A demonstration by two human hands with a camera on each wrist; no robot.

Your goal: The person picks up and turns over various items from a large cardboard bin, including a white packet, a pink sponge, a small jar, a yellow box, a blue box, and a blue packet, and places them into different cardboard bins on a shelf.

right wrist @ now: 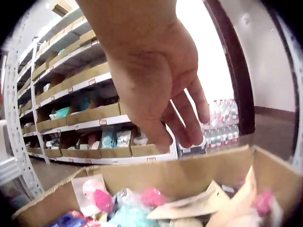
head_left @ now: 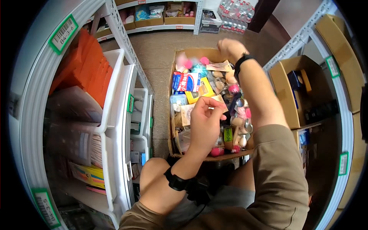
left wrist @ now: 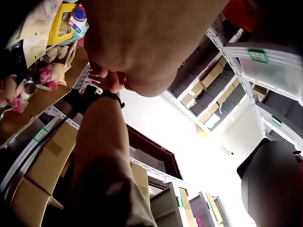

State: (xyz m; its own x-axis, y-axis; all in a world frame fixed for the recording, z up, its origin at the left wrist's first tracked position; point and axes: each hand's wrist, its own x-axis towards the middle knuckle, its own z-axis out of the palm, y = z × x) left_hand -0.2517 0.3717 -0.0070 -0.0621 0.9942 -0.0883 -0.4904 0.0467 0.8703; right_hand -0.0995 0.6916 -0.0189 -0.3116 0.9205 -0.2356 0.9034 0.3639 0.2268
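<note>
In the head view a cardboard box [head_left: 169, 130] full of small goods stands in front of the person's knees. Over its middle, close above a beige card [head_left: 186, 115], is the left hand [head_left: 205, 124]. Its fingers are curled, with index and thumb tips close together; I cannot tell whether they pinch anything small. Beyond it in the box are a blue, red and white packet [head_left: 186, 81] and a yellow-framed package [head_left: 202, 90]. The right hand [right wrist: 156, 90] hangs over the box's far side with relaxed fingers, nothing in them, above pink puffs [right wrist: 153, 196] and beige cards [right wrist: 194, 204].
On the left a rack holds white bins [head_left: 115, 92] with orange packs [head_left: 82, 69]. At right a shelf carries cardboard cartons [head_left: 283, 92]. Shrink-wrapped water bottles [head_left: 236, 15] stand on the floor [head_left: 153, 53] by the doorway, and more shelving [head_left: 153, 23] lines the back.
</note>
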